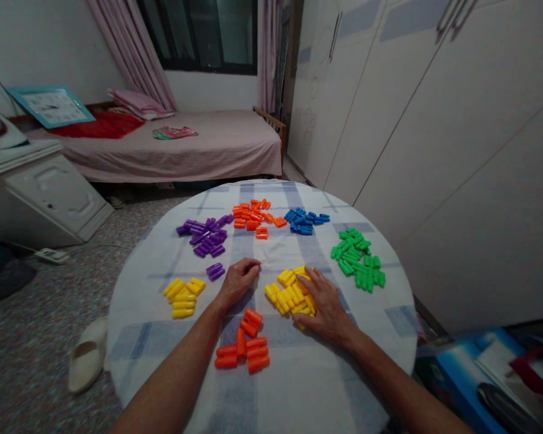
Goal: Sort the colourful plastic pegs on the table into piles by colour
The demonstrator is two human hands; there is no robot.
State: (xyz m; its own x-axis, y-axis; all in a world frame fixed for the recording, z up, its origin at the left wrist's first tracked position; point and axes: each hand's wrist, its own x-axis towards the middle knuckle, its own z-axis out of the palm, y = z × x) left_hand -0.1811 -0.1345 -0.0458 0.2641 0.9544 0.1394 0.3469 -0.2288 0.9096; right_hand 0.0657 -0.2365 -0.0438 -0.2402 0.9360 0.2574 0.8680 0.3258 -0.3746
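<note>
My right hand (326,303) lies at the right edge of a pile of yellow plastic pieces (287,296), with thumb and fingers spread around it and touching it. Each piece looks like short tubes joined side by side. My left hand (239,281) rests on the table left of that pile, fingers curled in; whatever they may hold is hidden. Just beyond its wrist lies a small purple piece (215,271). Between my forearms sits a group of orange pieces (241,343). A smaller group of yellow pieces (183,297) is left of my left forearm.
Along the far side of the round table (154,355) lie a purple pile (206,235), another orange pile (253,215) and a blue pile (304,220). A green pile (358,259) is at the right. A wardrobe (434,150) stands close on the right, a bed (226,141) beyond.
</note>
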